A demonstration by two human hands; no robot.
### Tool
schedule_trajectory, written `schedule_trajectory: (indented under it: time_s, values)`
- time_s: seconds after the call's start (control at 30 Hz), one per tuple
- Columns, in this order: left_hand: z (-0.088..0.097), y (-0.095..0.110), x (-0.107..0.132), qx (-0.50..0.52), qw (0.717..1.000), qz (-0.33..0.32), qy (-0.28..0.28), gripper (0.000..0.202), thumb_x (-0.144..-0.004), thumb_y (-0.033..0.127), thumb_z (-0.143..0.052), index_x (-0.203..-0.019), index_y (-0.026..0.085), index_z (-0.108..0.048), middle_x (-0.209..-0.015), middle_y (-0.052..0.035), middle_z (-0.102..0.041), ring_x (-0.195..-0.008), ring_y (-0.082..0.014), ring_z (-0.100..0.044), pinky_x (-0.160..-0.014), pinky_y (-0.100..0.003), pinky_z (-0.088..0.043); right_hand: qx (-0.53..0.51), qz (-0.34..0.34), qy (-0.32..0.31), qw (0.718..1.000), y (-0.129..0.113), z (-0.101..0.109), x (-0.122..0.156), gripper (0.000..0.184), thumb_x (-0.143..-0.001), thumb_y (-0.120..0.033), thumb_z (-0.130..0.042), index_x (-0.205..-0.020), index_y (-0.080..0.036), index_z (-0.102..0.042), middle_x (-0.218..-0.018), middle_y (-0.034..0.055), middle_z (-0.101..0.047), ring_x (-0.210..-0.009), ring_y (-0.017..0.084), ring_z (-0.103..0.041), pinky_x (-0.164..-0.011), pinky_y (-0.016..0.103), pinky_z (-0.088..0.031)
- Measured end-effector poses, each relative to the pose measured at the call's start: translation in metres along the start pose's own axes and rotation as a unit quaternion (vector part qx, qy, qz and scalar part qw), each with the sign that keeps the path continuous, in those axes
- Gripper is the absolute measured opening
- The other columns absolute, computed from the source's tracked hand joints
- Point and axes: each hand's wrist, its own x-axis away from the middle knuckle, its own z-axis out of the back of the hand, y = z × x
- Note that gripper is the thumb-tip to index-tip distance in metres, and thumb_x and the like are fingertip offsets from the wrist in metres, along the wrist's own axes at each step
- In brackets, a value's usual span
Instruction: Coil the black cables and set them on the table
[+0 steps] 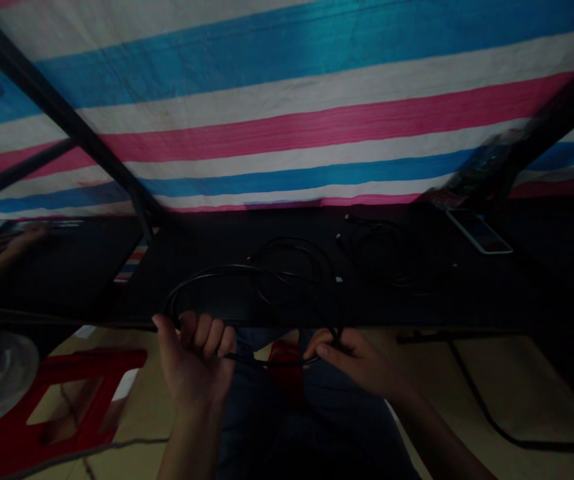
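A black cable (pixel 217 269) hangs in loops between my two hands at the front edge of the black table (pixel 197 233). My left hand (pixel 197 357) has its fingers curled around the loops, thumb pointing up. On the right side of the coil, my right hand (pixel 349 360) pinches the strands between thumb and fingers. Beyond my hands, part of the looped cable lies over the tabletop, where dark strands overlap and are hard to separate. Another coiled black cable (pixel 384 280) rests farther right, its plug ends pointing up and left.
A phone (pixel 479 231) lies at the right, near a clear plastic bottle (pixel 487 160). Behind the table hangs a striped sheet (pixel 317 127) between dark metal posts (pixel 81 127). At left are another person's arm (pixel 9 253) and a red stool (pixel 81 420).
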Motion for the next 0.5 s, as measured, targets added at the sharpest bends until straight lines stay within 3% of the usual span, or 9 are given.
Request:
schedule_trajectory:
  time_s: [0.2,0.33,0.4,0.5]
  values:
    - [-0.004,-0.009,0.001,0.061,0.997,0.044,-0.008,0.062,-0.099,0.052,-0.057,-0.056,0.021,-0.025,-0.053,0.0101,-0.007,-0.042,-0.0080,-0.004,-0.036,-0.024,-0.012,0.041,-0.063,-0.014,0.997,0.004,-0.013,0.006,0.032,-0.088,-0.043,-0.072,-0.110,-0.020,-0.076,-0.113,0.0093,-0.075,-0.104,0.025,-0.069,-0.096,0.041,-0.053]
    - [-0.003,-0.014,-0.001,0.114,0.989,0.098,-0.009,0.055,-0.106,0.039,-0.046,-0.058,0.021,-0.024,-0.054,0.0101,-0.006,-0.041,-0.0073,-0.005,-0.035,-0.023,-0.011,0.049,-0.083,-0.094,0.991,0.010,-0.025,0.005,0.025,-0.096,-0.036,-0.062,-0.105,-0.019,-0.078,-0.108,0.0080,-0.076,-0.100,0.023,-0.069,-0.093,0.038,-0.053]
    - [-0.001,-0.019,-0.002,0.117,0.981,0.151,-0.025,0.053,-0.107,0.037,-0.043,-0.059,0.022,-0.024,-0.054,0.0103,-0.007,-0.040,-0.0072,-0.006,-0.035,-0.022,-0.011,0.037,-0.113,-0.114,0.986,0.016,-0.031,0.006,0.031,-0.100,-0.037,-0.054,-0.101,-0.017,-0.078,-0.093,0.0068,-0.076,-0.082,0.019,-0.069,-0.078,0.032,-0.055]
    - [0.006,-0.032,0.000,0.093,0.960,0.257,-0.064,0.054,-0.105,0.036,-0.045,-0.060,0.023,-0.020,-0.053,0.0107,-0.008,-0.040,-0.0069,-0.005,-0.035,-0.021,-0.012,0.040,-0.140,-0.114,0.983,0.022,-0.035,0.007,0.037,-0.103,-0.040,-0.048,-0.105,-0.017,-0.076,-0.069,0.0011,-0.067,-0.054,0.013,-0.056,-0.054,0.025,-0.047]
